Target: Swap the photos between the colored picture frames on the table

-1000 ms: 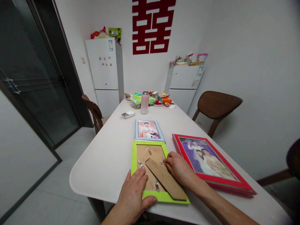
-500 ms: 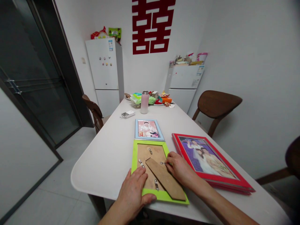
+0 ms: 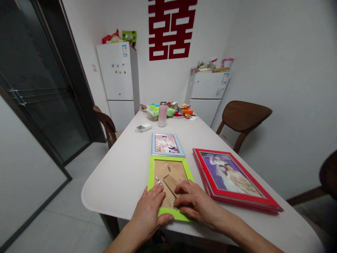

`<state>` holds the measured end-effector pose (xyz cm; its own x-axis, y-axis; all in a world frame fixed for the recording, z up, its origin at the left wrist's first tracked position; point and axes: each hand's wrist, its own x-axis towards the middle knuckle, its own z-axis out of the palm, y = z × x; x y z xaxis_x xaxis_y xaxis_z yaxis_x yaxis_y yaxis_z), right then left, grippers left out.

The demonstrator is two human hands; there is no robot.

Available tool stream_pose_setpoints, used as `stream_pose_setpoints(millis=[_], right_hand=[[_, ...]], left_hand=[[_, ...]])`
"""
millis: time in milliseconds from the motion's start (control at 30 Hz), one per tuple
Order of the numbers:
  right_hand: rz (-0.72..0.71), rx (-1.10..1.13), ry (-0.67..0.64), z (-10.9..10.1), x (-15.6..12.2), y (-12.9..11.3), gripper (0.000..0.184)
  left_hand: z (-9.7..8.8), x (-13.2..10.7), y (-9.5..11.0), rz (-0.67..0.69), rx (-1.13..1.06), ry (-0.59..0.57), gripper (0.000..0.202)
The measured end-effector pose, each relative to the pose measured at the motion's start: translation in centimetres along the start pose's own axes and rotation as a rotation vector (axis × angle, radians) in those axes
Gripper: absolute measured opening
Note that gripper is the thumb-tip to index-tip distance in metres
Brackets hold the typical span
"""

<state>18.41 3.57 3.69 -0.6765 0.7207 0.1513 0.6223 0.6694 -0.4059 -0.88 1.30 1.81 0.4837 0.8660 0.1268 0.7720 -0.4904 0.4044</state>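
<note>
A lime-green picture frame point(image 3: 152, 172) lies face down at the table's near edge, its brown backing board point(image 3: 163, 165) and stand leg point(image 3: 169, 183) up. My left hand point(image 3: 150, 205) rests on the lower left corner, fingers flat on border and backing, thumb on the bottom border. With curled fingers, my right hand point(image 3: 196, 203) pinches at the bottom metal clip point(image 3: 174, 203) and covers the leg's lower part. Other metal clips sit at the top point(image 3: 169, 168), left and right. A light-blue picture frame point(image 3: 168, 144) with a photo lies just beyond.
Red picture frames point(image 3: 237, 175) are stacked at the right, a couple's photo on top. Farther back are a small white device point(image 3: 144, 128), a pink bottle point(image 3: 162, 114) and a heap of packets point(image 3: 179, 109). Brown chairs point(image 3: 244, 116) flank the white table point(image 3: 116, 175).
My right hand has moved from the right-hand clip down and left to the bottom clip, over the stand leg. My left hand stays on the frame's corner.
</note>
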Motion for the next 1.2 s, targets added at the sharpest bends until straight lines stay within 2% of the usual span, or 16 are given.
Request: stream_pose_setpoints(millis=[267,533,767,967,1100,1200], right_hand=[[0.019,-0.014,0.079,2.1,1.4,0.4,0.018],[-0.012,-0.026,-0.021,1.1,1.4,0.1,0.018],[0.017,-0.038,0.0,1.5,1.5,0.1,0.015],[-0.002,0.048,-0.104,-0.1,1.6,-0.3,0.017],[0.086,0.098,-0.012,-0.1,3.1,-0.3,0.018],[0.183,-0.023,0.091,0.8,5.1,0.0,0.021]], left_hand=[[0.4,-0.2,-0.5,0.011,-0.029,0.015,0.055],[0.3,-0.1,-0.5,-0.003,-0.027,0.007,0.054],[0.4,-0.2,-0.5,0.013,-0.041,0.043,0.052],[0.4,-0.3,-0.5,0.026,-0.08,0.095,0.052],[0.5,-0.3,-0.5,0.039,-0.129,0.137,0.048],[0.6,-0.4,-0.4,0.038,-0.148,0.158,0.045]])
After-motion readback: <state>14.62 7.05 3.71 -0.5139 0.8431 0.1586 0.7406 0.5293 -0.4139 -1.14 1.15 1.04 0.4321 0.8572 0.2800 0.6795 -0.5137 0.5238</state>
